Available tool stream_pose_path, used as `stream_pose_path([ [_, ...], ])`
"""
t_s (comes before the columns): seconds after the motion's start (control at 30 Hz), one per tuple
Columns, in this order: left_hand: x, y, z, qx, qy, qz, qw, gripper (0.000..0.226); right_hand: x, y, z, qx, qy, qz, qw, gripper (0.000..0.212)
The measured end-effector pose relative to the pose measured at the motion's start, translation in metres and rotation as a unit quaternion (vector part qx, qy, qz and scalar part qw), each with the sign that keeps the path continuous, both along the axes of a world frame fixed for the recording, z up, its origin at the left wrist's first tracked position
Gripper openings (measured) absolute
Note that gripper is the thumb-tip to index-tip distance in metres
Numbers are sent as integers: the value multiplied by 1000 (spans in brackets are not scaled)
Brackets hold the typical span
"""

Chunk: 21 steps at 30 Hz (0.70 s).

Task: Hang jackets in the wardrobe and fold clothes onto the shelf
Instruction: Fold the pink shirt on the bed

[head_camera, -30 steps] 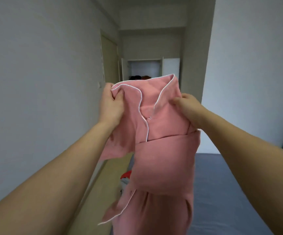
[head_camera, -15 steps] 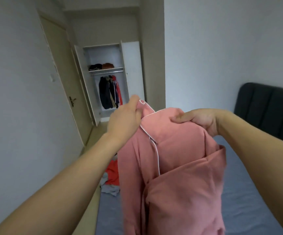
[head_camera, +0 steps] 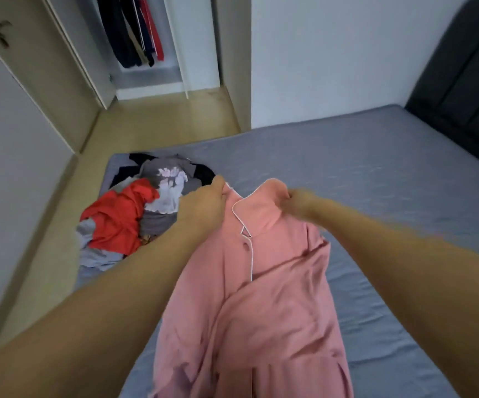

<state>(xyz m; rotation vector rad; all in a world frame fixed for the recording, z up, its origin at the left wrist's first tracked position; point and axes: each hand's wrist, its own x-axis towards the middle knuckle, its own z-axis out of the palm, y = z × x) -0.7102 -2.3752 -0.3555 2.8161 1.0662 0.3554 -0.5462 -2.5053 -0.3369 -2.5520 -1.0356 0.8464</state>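
A pink pyjama shirt (head_camera: 264, 300) with white piping hangs from both my hands, low over the grey bed (head_camera: 376, 156). My left hand (head_camera: 203, 206) grips its left shoulder. My right hand (head_camera: 301, 203) grips its right shoulder, blurred by motion. The shirt's lower part drapes toward me and out of the bottom of the view. The open wardrobe (head_camera: 152, 79) stands at the far end of the room with dark and red jackets (head_camera: 134, 30) hanging inside; its shelf is out of view.
A pile of clothes (head_camera: 143, 208), red, grey and white, lies on the bed's left corner. A beige floor strip (head_camera: 163, 122) runs between the bed and the wardrobe. A door (head_camera: 31, 67) is at left, a dark headboard (head_camera: 462, 90) at right.
My view has tilted down from the wall and wardrobe to the bed. Both hands have lowered the pink shirt from chest height toward the mattress, still holding its shoulders.
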Motion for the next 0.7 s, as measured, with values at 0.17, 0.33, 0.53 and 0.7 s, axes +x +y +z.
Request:
stream_pose_path([
  [0.17,51,17,-229,-69,52,104,991,41,21,18,-243,8,-137,15,990,54],
  [0.33,-9,-30,-454,-259,180,127,940,59,-11,-29,-454,-60,-93,141,984,68],
  [0.53,-34,-60,-555,-62,63,115,989,61,-22,-59,-567,63,-246,145,956,67],
  [0.7,-37,-58,-557,-10,26,123,992,58,-25,-57,-574,91,-283,129,946,65],
])
